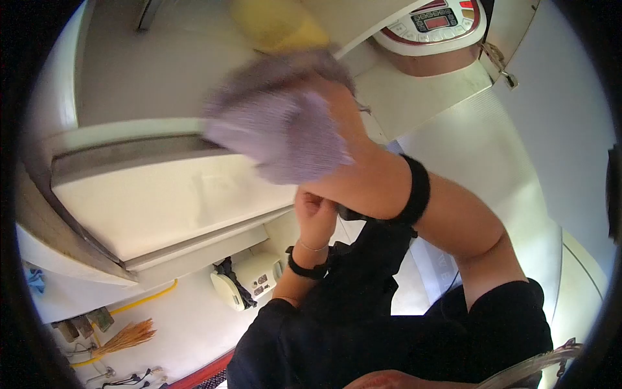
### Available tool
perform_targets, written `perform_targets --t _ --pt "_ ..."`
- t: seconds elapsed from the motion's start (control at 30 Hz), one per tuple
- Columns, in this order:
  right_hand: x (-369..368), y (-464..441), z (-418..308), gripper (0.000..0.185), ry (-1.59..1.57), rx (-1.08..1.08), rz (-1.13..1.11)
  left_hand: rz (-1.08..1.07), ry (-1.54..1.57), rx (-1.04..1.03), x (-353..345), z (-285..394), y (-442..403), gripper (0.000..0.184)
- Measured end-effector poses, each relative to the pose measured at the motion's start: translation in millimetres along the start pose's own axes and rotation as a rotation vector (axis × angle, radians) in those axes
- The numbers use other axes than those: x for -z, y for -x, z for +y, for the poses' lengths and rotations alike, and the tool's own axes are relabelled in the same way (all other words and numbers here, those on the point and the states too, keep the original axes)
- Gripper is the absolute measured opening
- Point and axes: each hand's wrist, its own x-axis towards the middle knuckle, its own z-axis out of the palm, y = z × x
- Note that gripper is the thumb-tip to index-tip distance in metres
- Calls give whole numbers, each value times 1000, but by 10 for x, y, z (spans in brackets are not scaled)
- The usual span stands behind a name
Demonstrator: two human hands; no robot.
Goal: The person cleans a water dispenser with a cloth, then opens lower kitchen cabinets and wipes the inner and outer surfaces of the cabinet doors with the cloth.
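My right hand (343, 117) is closed on a light purple cloth (285, 136), which is blurred by motion and covers most of its fingers. The cloth is in front of the edge of a pale worktop (142, 71). Just beyond it, on the far side, lies a blurred yellow thing (278, 26) whose kind I cannot make out. Below the right forearm, my left hand (314, 211) is held close to my body with its fingers curled in. Whether anything is inside those fingers is hidden. Each wrist wears a black band.
A rice cooker (431, 32) with a button panel stands on a shelf at the upper right, near a padlock (510, 81). A cream panel (175, 201) faces me. Lower left are a bin (259, 279) with a black bag and a straw broom (129, 337).
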Motion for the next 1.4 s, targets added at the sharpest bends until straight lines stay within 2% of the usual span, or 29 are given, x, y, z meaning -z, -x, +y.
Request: perform_targets --t 0.03,0.07,0.13,0.2,0.27,0.3,0.33,0.37,0.4,0.43,0.5,0.57,0.67,0.7,0.77,0.8,0.83,0.9,0.97,1.0,1.03,1.1,1.17,1.2,1.27,1.33,1.37,1.4 --pt "-78 -210 -99 25 -67 -12 209 42 89 -67 -60 124 6 17" --pt "15 -381 -201 23 -221 -36 159 77 174 -138 -119 248 12 17" --pt "68 -472 -271 21 -360 -55 89 10 274 -152 -143 414 -13 17" --pt "42 -368 -189 23 -190 -148 -169 -85 315 -96 -133 451 -44 17" --pt "43 -110 7 35 3 -162 -423 -165 120 93 -71 371 -59 13" --pt "92 145 189 46 115 -133 -543 -224 122 205 -23 211 -97 11" --pt "171 383 318 39 200 -47 -444 -349 25 244 14 81 -120 10" --pt "260 563 405 47 281 33 -446 -469 -75 278 23 -54 -145 8" --pt "239 838 553 40 354 -274 -638 -538 -143 329 -23 -203 -165 6" --pt "213 1187 768 39 273 -388 -618 -606 -214 392 -73 -343 -152 4" --pt "245 1415 904 38 195 -497 -598 -656 -245 396 -100 -610 -161 5" --pt "333 1377 908 32 525 -588 -1006 -715 -274 387 -91 -825 -191 5" --pt "386 1368 935 28 591 -573 -1106 -701 -267 464 -97 -978 -219 6" --pt "359 1349 948 28 606 -549 -1098 -676 -255 449 -96 -997 -213 7" --pt "319 1203 838 48 498 -412 -859 -627 -236 426 -157 -906 -277 7" --pt "324 1097 735 45 456 -155 -663 -602 -182 359 -174 -873 -295 9" --pt "309 907 612 45 464 -144 -679 -576 -129 296 -186 -824 -288 11" --pt "247 460 421 43 310 -67 -481 -512 3 302 -322 -297 -290 10" --pt "224 -60 128 39 382 55 -441 -359 139 204 -402 92 -286 20" --pt "193 -314 -21 40 335 81 -365 -362 148 203 -438 274 -272 20" --pt "198 -586 -221 41 243 76 -377 -231 298 111 -467 432 -252 23" --pt "266 -953 -454 40 115 130 -308 -228 448 -51 -401 572 -265 22" --pt "247 -943 -490 36 105 169 -239 -276 607 -206 -258 579 -256 21" --pt "197 -835 -431 35 167 135 -284 -266 633 -233 -211 554 -248 21" --pt "86 -483 -210 31 267 97 -321 -151 506 -143 -100 417 -230 16" --pt "-9 22 187 26 320 121 -266 -396 -432 -207 116 61 -322 30" --pt "36 272 316 25 289 -29 -416 -399 -439 8 81 15 -280 31" --pt "62 529 434 26 196 -121 -421 -469 -471 59 16 26 -268 28"
